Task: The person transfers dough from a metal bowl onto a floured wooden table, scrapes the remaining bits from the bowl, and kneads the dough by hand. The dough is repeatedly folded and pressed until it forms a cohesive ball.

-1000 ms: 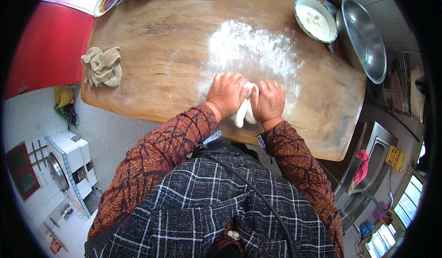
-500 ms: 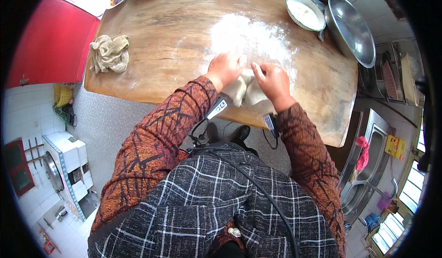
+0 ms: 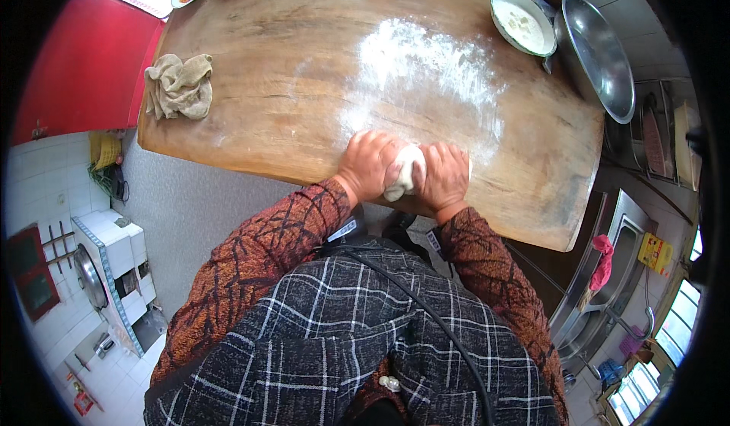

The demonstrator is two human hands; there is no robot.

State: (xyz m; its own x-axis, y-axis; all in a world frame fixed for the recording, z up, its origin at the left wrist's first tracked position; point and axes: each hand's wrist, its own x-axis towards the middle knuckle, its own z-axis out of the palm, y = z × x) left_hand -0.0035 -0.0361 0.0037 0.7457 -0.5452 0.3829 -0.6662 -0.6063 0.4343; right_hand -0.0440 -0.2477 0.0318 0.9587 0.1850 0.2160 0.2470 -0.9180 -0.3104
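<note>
Dough shows on my feed just inside the worktop's near edge, pressed between the left hand and right hand, the fingers of both curled closely around it. White powder lies beyond; a crumpled cloth rests leftward.

From the person's head, a wide fisheye looks steeply down on the nearby wooden board.

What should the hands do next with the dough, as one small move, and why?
Perhaps press the dough down against the wooden board: the left hand and right hand hold it from both sides, and it looks like an uneven lump.
</note>
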